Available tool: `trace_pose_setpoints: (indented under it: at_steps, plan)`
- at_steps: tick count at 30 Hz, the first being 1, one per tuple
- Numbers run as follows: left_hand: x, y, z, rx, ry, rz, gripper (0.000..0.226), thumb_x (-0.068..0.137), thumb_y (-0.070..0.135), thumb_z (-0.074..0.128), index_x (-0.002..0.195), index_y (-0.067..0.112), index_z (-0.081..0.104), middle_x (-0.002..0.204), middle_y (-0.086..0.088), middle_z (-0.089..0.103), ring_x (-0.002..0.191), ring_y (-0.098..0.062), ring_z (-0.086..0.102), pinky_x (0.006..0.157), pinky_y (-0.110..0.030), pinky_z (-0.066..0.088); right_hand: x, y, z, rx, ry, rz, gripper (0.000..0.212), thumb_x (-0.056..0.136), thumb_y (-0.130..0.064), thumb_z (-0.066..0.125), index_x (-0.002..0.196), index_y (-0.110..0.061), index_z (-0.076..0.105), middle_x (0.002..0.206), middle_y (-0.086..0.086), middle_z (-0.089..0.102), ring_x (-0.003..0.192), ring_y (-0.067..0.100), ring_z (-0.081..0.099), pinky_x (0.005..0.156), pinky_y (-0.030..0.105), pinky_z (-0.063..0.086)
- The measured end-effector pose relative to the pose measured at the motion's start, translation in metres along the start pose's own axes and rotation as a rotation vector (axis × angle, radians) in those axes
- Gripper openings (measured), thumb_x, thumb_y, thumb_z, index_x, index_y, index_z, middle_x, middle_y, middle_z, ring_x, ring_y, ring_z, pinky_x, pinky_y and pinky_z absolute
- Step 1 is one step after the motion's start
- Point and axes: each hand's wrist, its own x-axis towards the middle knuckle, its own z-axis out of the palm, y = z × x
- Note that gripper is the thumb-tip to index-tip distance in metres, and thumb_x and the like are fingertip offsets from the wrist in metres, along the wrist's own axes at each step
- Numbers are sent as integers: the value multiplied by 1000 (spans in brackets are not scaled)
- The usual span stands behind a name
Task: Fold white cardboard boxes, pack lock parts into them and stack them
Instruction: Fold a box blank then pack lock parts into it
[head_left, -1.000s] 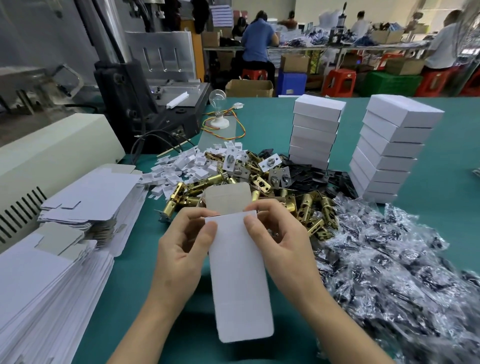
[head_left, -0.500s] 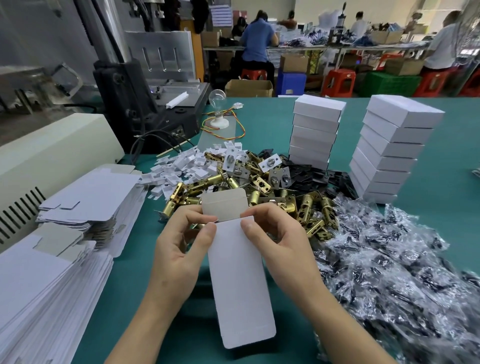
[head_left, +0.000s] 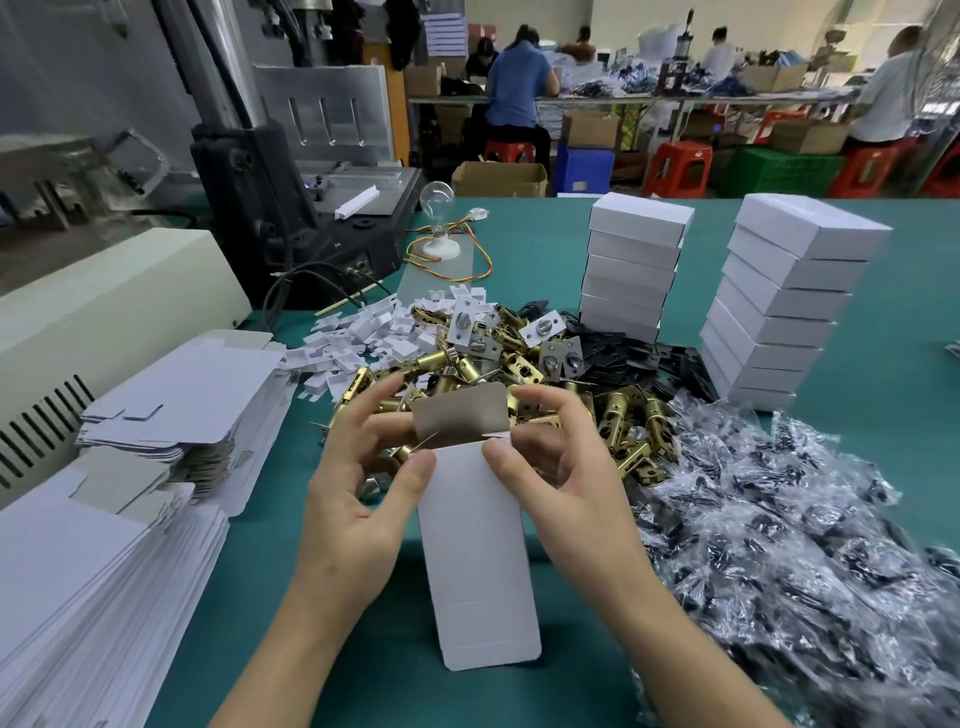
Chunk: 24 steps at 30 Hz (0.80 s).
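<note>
I hold a flat white cardboard box blank (head_left: 475, 561) upright above the teal table, its grey-backed top flap (head_left: 462, 413) bent toward me. My left hand (head_left: 358, 499) pinches the blank's upper left edge with thumb and fingers. My right hand (head_left: 561, 467) pinches the upper right edge, thumb on the front face. Behind the blank lies a heap of brass lock latches (head_left: 618, 415) mixed with silver plates (head_left: 470, 332) and black plates (head_left: 639, 353). Two stacks of closed white boxes (head_left: 631, 265) (head_left: 784, 306) stand at the back right.
Piles of flat box blanks (head_left: 93, 561) (head_left: 192, 395) fill the left side beside a cream machine (head_left: 104, 312). Small white card inserts (head_left: 374, 327) lie behind the latches. Clear bags of dark parts (head_left: 779, 519) cover the right. A black press (head_left: 291, 218) and a bulb (head_left: 439, 208) stand at the back.
Both hands have lifted the blank slightly and bent its top flap forward. My left fingers have spread apart behind the flap.
</note>
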Motion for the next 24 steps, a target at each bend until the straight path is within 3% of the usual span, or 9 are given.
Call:
trace_pose_setpoints:
  at_steps: [2,5,7,9,12,14,17,21,24]
  plan:
    - [1,0,-1,-33,-9,-22,55,95,23,67,143,47,57,116,10,71,107,-15,68,88,-23,55,1,-1,-1,-19,-21,-16,28,93,-40,69,120,-39,62,105,-4,76,102,17,72,87,46,60]
    - [3,-2,-3,1,-82,86,25,99,24,63,120,33,72,117,3,71,116,-24,66,95,-28,54,1,-1,-1,-13,-23,-19,17,94,-40,68,109,-32,68,96,-2,75,91,15,71,80,43,59]
    - [3,-2,-3,-13,-115,107,19,100,24,59,111,29,74,114,0,71,115,-25,66,95,-24,51,1,-1,-1,-15,-21,-19,16,93,-42,67,104,-30,69,94,-1,74,87,15,70,75,42,56]
    - [3,-1,-2,-88,-153,49,18,102,33,59,110,26,73,114,-4,72,112,-25,67,93,-25,53,1,-1,-2,11,-36,-6,17,91,-43,68,103,-30,71,94,1,74,87,17,70,74,44,56]
    - [3,2,-1,-180,-128,-59,36,99,59,61,101,26,76,108,-7,74,105,-25,71,89,-28,57,1,-2,-1,-17,-77,-3,16,90,-44,69,101,-32,72,93,0,73,80,17,68,70,36,53]
    - [5,3,-1,-164,-113,-128,32,96,57,63,95,27,77,103,-6,76,100,-24,71,86,-30,58,0,-1,0,-40,-96,2,16,90,-44,70,101,-32,72,91,-1,71,72,14,64,64,33,50]
    - [6,0,-2,-127,-156,-191,27,91,50,63,99,30,79,102,-3,77,97,-19,71,83,-28,57,0,0,-2,-45,-87,5,15,91,-41,72,103,-32,72,92,-5,72,76,10,70,63,30,55]
    - [5,0,-4,-129,-207,-246,32,90,52,62,108,32,81,109,-1,78,102,-19,71,86,-30,58,1,-1,-3,-25,-80,8,22,89,-45,72,107,-33,70,96,-1,75,87,20,74,72,44,62]
    - [6,1,-6,-164,-218,-279,32,90,49,64,112,32,81,110,-2,78,103,-17,72,87,-27,58,0,0,-2,-44,-118,10,20,93,-42,68,111,-34,69,101,-3,76,96,17,74,80,41,62]
